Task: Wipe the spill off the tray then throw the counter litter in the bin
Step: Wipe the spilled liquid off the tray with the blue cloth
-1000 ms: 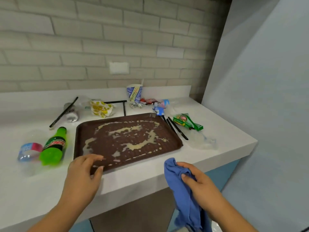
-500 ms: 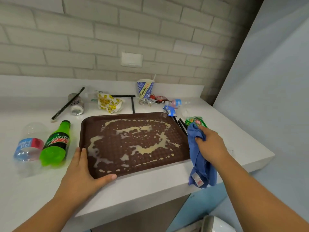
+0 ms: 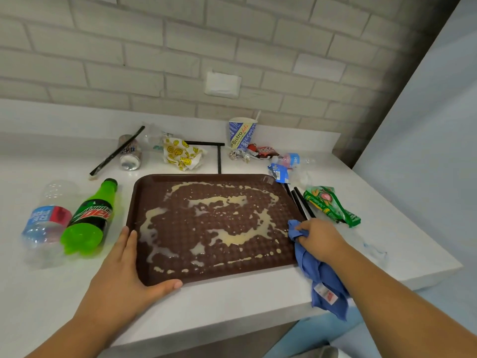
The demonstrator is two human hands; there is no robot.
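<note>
A brown tray (image 3: 144,187) lies on the white counter (image 3: 232,301), smeared with a pale creamy spill (image 3: 232,236). My left hand (image 3: 121,275) rests flat on the tray's near left corner, thumb along the front rim. My right hand (image 3: 320,241) grips a blue cloth (image 3: 322,277) at the tray's right edge; the cloth hangs down over the counter front. Litter lies around: a green soda bottle (image 3: 87,223), a clear bottle (image 3: 46,223), a can (image 3: 129,153), a paper cup (image 3: 241,133), a green wrapper (image 3: 330,205).
A yellow smiley wrapper (image 3: 180,153), black straws (image 3: 300,202), foil and small wrappers (image 3: 258,152) and a crushed clear bottle (image 3: 294,161) sit behind and right of the tray. A brick wall stands behind. The counter ends at the right, where a grey panel rises.
My right hand has brought the blue cloth up from below the counter to the tray's right edge. My left hand has settled flat on the tray's near left corner. The view moved closer.
</note>
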